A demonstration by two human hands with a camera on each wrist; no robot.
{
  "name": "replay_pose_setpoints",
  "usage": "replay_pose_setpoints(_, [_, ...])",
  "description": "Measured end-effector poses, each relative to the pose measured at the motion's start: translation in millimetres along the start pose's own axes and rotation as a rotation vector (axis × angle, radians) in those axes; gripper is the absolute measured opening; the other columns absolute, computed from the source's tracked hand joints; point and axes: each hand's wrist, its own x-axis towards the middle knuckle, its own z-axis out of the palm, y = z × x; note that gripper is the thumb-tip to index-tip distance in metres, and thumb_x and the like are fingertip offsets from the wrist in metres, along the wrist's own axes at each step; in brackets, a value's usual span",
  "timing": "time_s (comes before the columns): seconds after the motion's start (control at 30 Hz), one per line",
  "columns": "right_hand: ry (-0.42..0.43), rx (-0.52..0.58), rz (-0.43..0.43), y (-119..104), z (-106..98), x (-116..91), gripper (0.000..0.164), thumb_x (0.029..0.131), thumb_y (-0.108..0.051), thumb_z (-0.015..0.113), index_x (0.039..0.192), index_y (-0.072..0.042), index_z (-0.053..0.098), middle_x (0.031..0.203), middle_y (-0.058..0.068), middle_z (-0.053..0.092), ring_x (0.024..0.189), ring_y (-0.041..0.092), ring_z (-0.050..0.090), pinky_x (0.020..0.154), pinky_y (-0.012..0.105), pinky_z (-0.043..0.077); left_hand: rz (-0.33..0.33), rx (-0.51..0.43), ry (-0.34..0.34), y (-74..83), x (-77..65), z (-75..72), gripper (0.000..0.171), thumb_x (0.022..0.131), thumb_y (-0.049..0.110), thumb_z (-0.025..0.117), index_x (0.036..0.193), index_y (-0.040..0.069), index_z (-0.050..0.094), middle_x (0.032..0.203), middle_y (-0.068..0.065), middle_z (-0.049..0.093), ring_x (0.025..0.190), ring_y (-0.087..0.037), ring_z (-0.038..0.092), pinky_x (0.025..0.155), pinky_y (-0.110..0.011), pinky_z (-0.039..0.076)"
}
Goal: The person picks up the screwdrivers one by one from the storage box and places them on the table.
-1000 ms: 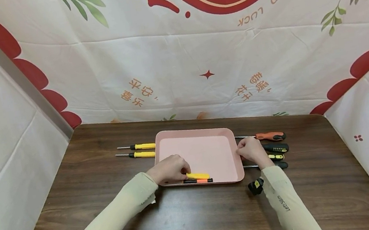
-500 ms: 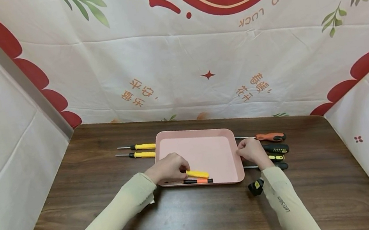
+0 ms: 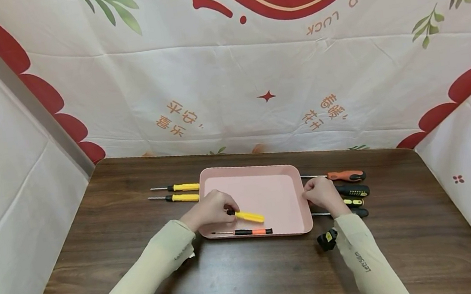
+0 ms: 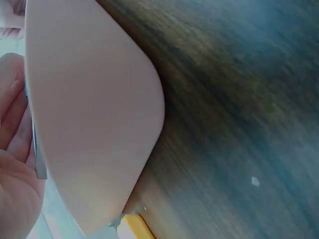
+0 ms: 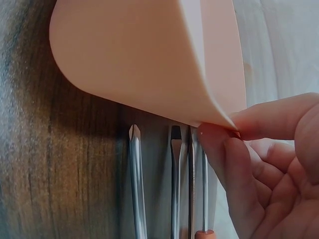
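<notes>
My left hand (image 3: 210,209) grips a yellow-handled screwdriver (image 3: 250,216) near its black collar, over the left part of a pink tray (image 3: 264,188). Its handle points right and slightly toward me. Along the tray's near wall lies a slim black-and-orange screwdriver (image 3: 252,232). My right hand (image 3: 321,193) pinches the tray's right rim between thumb and finger, as the right wrist view shows the rim (image 5: 219,112) between them. In the left wrist view the tray's outer wall (image 4: 94,99) covers part of the left hand (image 4: 17,174), and a metal shaft (image 4: 38,154) shows beside the fingers.
Two yellow screwdrivers, upper (image 3: 185,187) and lower (image 3: 185,198), lie left of the tray. On its right are an orange-and-black screwdriver (image 3: 345,176) and several dark-handled ones (image 3: 353,190), partly behind my right hand. A small black-and-yellow object (image 3: 327,239) sits by my right sleeve.
My left hand has moved slightly away from the tray's near wall, carrying the yellow screwdriver with it. The slim screwdriver's shaft is now uncovered. My right hand keeps its hold on the rim.
</notes>
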Motion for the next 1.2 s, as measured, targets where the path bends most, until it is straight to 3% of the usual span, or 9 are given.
replay_pose_setpoints(0.2, [0.011, -0.011, 0.006, 0.4, 1.2, 1.3, 0.015, 0.079, -0.008, 0.056, 0.065, -0.004, 0.058, 0.054, 0.002, 0.051, 0.051, 0.017, 0.047, 0.048, 0.027, 0.036, -0.012, -0.044, 0.022, -3.3, -4.6, -6.5, 0.011, 0.069, 0.007, 0.072, 0.08, 0.007, 0.072, 0.077, 0.0, 0.068, 0.067, -0.003, 0.056, 0.063, -0.015, 0.045])
replay_pose_setpoints(0.4, [0.011, -0.01, 0.001, 2.0, 1.4, 2.3, 0.015, 0.079, -0.008, 0.056, 0.065, -0.004, 0.058, 0.054, 0.002, 0.05, 0.051, 0.017, 0.046, 0.048, 0.027, 0.036, -0.068, -0.111, 0.056, -5.8, -9.0, -15.7, 0.011, 0.069, 0.005, 0.071, 0.08, 0.007, 0.072, 0.077, 0.0, 0.067, 0.068, -0.003, 0.055, 0.063, -0.017, 0.046])
replay_pose_setpoints(0.67, [0.003, -0.019, -0.003, 1.6, -0.3, 1.6, 0.015, 0.078, -0.008, 0.056, 0.064, -0.004, 0.059, 0.053, 0.001, 0.05, 0.05, 0.017, 0.046, 0.047, 0.027, 0.036, -0.085, -0.129, 0.141, -7.1, -19.6, -30.5, 0.011, 0.069, 0.008, 0.072, 0.08, 0.009, 0.072, 0.078, 0.001, 0.068, 0.069, -0.004, 0.06, 0.066, -0.022, 0.049])
replay_pose_setpoints(1.2, [0.006, -0.02, -0.005, -0.5, -0.4, 0.5, 0.015, 0.078, -0.008, 0.056, 0.065, -0.003, 0.059, 0.052, 0.001, 0.05, 0.05, 0.016, 0.046, 0.048, 0.027, 0.036, -0.143, -0.13, 0.25, -23.4, -49.2, -59.5, 0.013, 0.068, 0.006, 0.073, 0.081, 0.005, 0.072, 0.079, -0.003, 0.068, 0.07, -0.011, 0.061, 0.066, -0.031, 0.051])
